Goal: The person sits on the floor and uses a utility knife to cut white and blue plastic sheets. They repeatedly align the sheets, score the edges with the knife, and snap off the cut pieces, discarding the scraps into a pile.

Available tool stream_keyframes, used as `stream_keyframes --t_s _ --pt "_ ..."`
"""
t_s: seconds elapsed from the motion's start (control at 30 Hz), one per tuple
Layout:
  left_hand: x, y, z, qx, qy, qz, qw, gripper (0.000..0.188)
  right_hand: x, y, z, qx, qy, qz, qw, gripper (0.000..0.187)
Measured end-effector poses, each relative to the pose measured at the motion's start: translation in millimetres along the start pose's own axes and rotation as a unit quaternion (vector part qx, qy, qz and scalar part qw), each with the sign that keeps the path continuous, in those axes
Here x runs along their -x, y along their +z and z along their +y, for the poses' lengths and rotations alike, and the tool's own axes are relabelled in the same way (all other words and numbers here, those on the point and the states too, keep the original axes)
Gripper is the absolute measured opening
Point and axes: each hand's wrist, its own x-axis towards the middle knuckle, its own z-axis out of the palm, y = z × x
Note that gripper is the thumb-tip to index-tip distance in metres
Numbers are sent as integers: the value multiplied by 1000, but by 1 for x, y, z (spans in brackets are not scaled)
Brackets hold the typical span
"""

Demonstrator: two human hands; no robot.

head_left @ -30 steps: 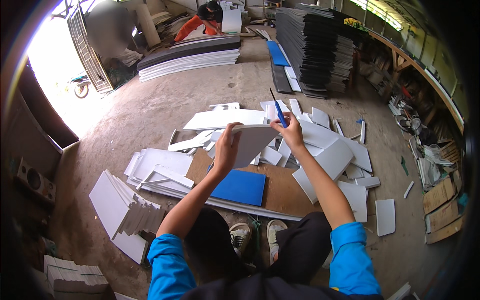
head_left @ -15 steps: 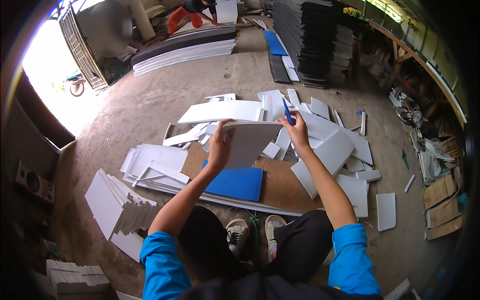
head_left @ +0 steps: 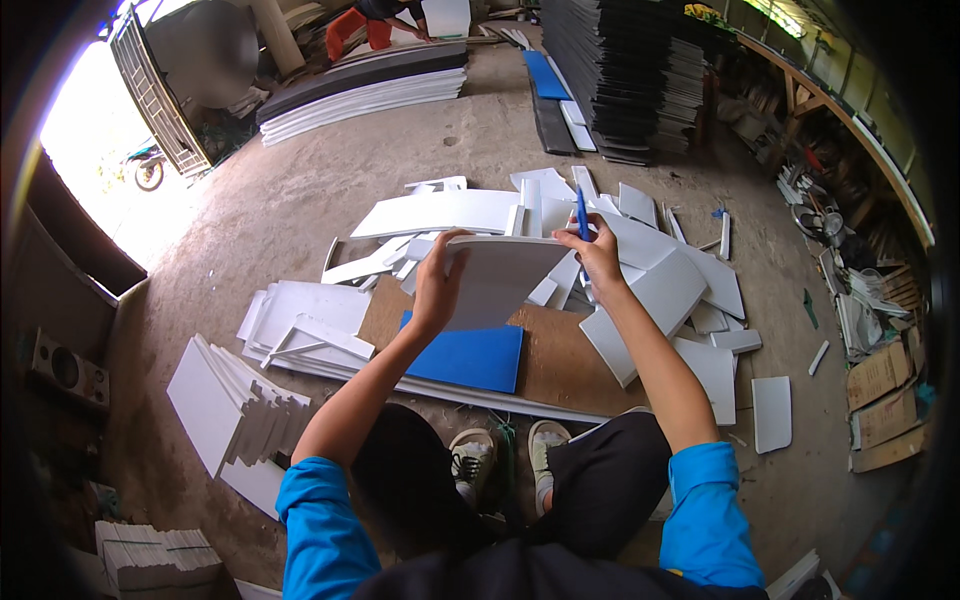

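Observation:
A white foam sheet (head_left: 500,275) is held up in front of me, tilted, above a wooden board. At its left edge my left hand (head_left: 438,285) is closed, with the thumb on the sheet's face. My right hand (head_left: 597,255) pinches the sheet's upper right corner and also grips a slim blue tool (head_left: 582,212), which points up; whether it is a cutter or a pen I cannot tell. Below the sheet, a flat blue panel (head_left: 465,358) lies on the brown wooden board (head_left: 565,365).
White offcuts (head_left: 660,300) surround the board. Stacked notched white pieces (head_left: 240,400) lie at left, cardboard (head_left: 880,405) at right. Tall black sheet stacks (head_left: 620,80) stand at the back. A person in red trousers (head_left: 350,35) bends over a sheet pile (head_left: 370,95) at far left.
The blue tool has turned more upright in my right hand. Both hands still hold the white sheet, which has barely moved. The whole view has shifted slightly.

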Motion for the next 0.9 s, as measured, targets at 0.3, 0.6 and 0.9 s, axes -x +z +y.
stream_keyframes --t_s 0.3,0.6,0.9 --pt "1 -3 -2 -5 5 5 1000 21 -9 -10 10 57 11 3 998 19" --pt "2 -4 -3 -7 15 -5 1000 21 -3 -10 9 36 43 12 998 18" --pt "-8 3 -62 116 -181 147 966 28 -24 -71 132 390 129 -28 911 30"
